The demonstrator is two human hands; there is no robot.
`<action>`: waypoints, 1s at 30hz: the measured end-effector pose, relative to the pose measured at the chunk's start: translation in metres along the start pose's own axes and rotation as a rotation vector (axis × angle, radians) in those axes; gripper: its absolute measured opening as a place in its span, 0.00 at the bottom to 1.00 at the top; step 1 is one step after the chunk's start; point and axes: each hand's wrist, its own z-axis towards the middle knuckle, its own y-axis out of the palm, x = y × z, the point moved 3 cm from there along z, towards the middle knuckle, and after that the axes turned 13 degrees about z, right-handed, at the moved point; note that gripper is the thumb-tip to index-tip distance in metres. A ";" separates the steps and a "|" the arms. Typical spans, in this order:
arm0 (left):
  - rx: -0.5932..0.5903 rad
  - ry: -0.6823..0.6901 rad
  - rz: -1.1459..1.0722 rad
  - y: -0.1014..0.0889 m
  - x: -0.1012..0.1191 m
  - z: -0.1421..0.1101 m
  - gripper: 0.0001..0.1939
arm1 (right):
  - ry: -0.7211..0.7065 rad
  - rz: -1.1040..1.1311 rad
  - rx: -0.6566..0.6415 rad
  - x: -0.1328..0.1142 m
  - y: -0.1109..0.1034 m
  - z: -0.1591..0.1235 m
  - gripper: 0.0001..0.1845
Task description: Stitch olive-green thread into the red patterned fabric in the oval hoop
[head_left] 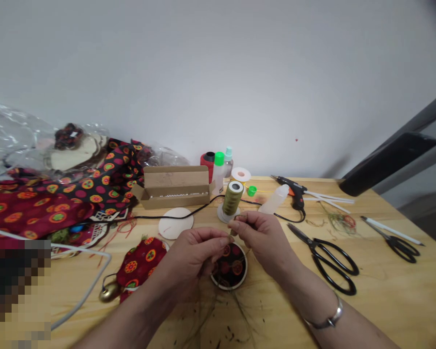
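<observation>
Wooden tabletop [392,300] | lower centre: left hand [193,252] + right hand [264,238] fingertips pinched, apparently on thin thread [232,233] | keep tension light, even

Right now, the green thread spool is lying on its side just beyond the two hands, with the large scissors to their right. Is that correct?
Not quite: the head view shows the green thread spool standing upright. It is just beyond the left hand and right hand, with the large scissors to their right.
</observation>
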 end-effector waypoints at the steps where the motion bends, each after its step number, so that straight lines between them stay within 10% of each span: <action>1: -0.002 -0.001 0.006 0.001 0.000 0.000 0.07 | -0.001 -0.002 -0.001 0.000 0.000 0.000 0.09; 30: 0.022 0.021 0.047 0.003 0.005 -0.004 0.08 | 0.017 0.040 -0.069 0.000 -0.002 -0.001 0.09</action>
